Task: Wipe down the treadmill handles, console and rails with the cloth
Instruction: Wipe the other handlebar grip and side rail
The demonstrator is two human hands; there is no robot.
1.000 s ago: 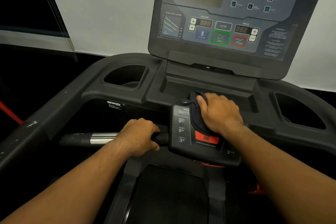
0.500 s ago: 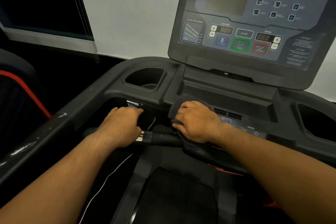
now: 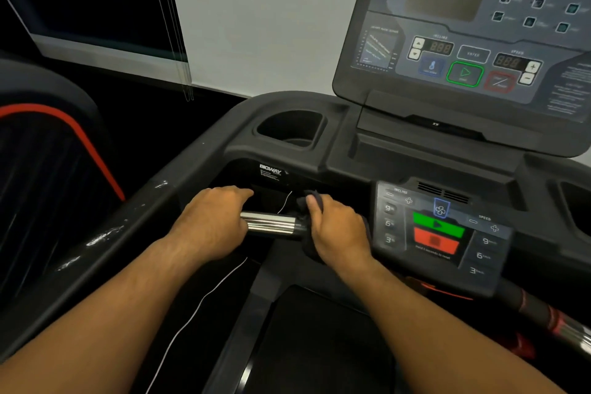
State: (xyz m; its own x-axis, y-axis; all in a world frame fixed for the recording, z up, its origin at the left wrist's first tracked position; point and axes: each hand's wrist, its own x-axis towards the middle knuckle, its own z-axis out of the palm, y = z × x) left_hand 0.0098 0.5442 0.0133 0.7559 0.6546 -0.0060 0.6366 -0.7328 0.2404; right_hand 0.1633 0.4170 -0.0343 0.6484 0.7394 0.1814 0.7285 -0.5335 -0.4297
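The treadmill's front handle bar point(image 3: 271, 223) runs across the middle, with a shiny chrome section between my hands. My left hand point(image 3: 211, 221) grips the bar at its left end. My right hand point(image 3: 339, 230) is wrapped round the bar just right of the chrome part, with a dark cloth point(image 3: 305, 201) bunched between palm and bar. The small control panel point(image 3: 438, 230) with green and red buttons lies uncovered to the right of that hand. The big console point(image 3: 463, 41) rises at the upper right. The left rail point(image 3: 128, 221) slopes down to the lower left.
A cup holder point(image 3: 291, 129) sits in the tray left of the console. A thin white cord point(image 3: 204, 297) hangs from under the tray past my left forearm. The black running belt point(image 3: 319, 345) lies below. A neighbouring machine with a red stripe point(image 3: 86, 137) stands at the left.
My right hand has slid the cloth left, off the small control panel and onto the handle bar. My left hand has shifted left along the bar, baring the chrome section. The view has panned left.
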